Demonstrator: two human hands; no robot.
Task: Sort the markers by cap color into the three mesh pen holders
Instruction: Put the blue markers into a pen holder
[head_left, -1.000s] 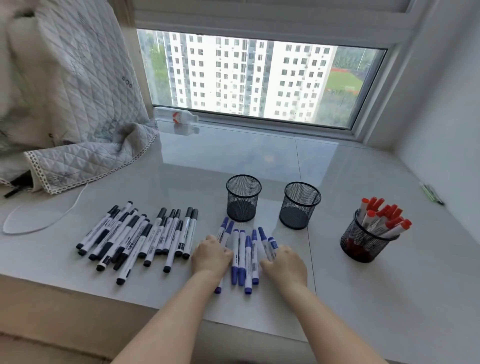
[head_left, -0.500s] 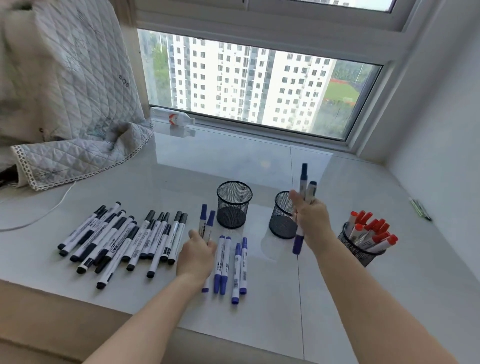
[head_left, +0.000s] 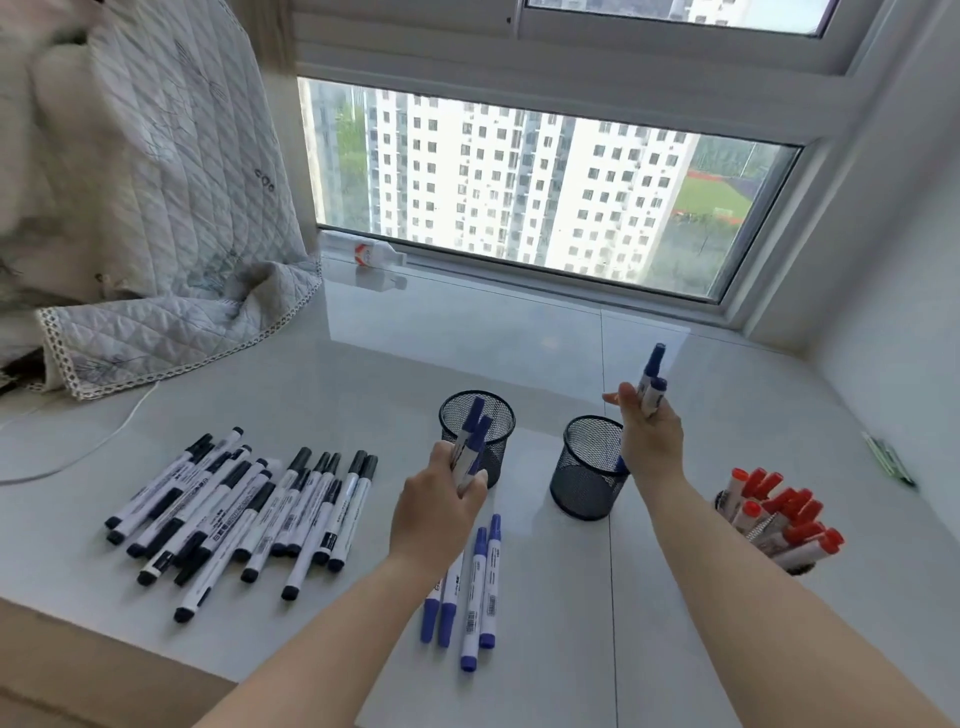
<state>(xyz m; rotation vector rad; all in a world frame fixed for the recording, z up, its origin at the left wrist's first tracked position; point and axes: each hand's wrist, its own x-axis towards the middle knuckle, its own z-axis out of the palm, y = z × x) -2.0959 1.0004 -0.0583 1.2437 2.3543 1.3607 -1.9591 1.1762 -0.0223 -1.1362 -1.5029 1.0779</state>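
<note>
My left hand (head_left: 436, 512) grips two blue-capped markers (head_left: 470, 441), caps up, in front of the left mesh holder (head_left: 496, 423). Raised over the middle mesh holder (head_left: 584, 478), my right hand (head_left: 652, 441) holds two blue-capped markers (head_left: 652, 382) upright, their lower ends at the holder's rim. Several blue-capped markers (head_left: 480, 587) lie on the white sill below my left hand. A row of black-capped markers (head_left: 249, 506) lies to the left. The right mesh holder (head_left: 758, 535) is full of red-capped markers (head_left: 779, 506).
A quilted blanket (head_left: 156, 234) is piled at the back left, with a white cable (head_left: 78, 457) running from under it. A small bottle (head_left: 376, 254) lies by the window frame. A green item (head_left: 888, 460) rests by the right wall.
My left hand has lifted two blue-capped markers off the sill toward the left holder. My right hand stays raised over the middle holder with its markers.
</note>
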